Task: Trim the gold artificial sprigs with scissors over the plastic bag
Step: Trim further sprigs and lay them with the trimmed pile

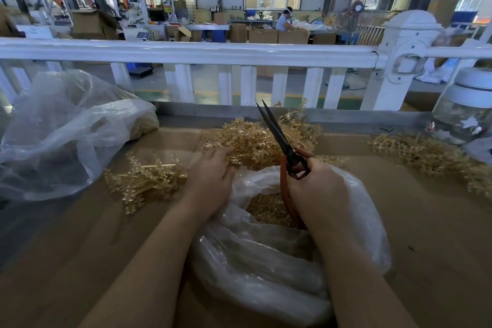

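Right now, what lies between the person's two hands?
In the head view, the open plastic bag with gold trimmings inside lies between the left hand and the right hand, which grips the scissors.

I am seeing bare cardboard surface (80, 234) lying open along the near left edge and again at the near right corner, so a hand could be passing there. The open plastic bag (266, 261) is blocking the near middle. Gold sprigs (255, 141) are heaping toward the far edge, a smaller bunch (143, 181) is lying left of centre, another (431, 154) is crowding the right edge. A large crumpled bag (61, 136) is filling the far left corner. The white railing (186, 52) is closing the far side, and raised scissors (279, 136) are cutting across the middle.
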Available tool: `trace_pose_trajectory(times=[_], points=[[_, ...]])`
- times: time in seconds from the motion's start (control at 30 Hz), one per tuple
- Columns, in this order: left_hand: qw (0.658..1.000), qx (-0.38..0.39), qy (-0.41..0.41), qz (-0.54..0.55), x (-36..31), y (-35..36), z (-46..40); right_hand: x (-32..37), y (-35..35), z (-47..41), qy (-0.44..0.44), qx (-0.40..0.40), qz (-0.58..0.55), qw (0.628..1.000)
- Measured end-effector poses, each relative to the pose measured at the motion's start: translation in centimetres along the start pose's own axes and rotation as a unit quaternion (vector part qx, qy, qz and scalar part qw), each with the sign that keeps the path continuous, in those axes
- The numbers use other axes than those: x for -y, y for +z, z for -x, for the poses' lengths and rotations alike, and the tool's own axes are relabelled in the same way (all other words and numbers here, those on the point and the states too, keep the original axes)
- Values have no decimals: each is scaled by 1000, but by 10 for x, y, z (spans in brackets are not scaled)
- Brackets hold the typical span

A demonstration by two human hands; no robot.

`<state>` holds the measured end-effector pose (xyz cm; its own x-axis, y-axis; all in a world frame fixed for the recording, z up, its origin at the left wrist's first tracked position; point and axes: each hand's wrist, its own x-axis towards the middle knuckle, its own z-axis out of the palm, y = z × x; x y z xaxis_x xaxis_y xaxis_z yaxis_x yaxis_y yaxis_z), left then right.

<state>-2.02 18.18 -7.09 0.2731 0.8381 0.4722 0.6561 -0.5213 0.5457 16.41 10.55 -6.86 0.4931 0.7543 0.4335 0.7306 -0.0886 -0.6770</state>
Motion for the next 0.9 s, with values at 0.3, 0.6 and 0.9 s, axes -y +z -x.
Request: trace_pose_trajectory(times=[0.3,0.6,0.9], points=[[963,240,-56,-107,13,11,-11,2,0,1,-9,16,13,1000],[978,138,-65,-142,4,8,-17,4,-1,1,-8,12,19,1000],[971,99,-174,-127,-7,7,-26,6,-3,2,-3,22,11,1000]])
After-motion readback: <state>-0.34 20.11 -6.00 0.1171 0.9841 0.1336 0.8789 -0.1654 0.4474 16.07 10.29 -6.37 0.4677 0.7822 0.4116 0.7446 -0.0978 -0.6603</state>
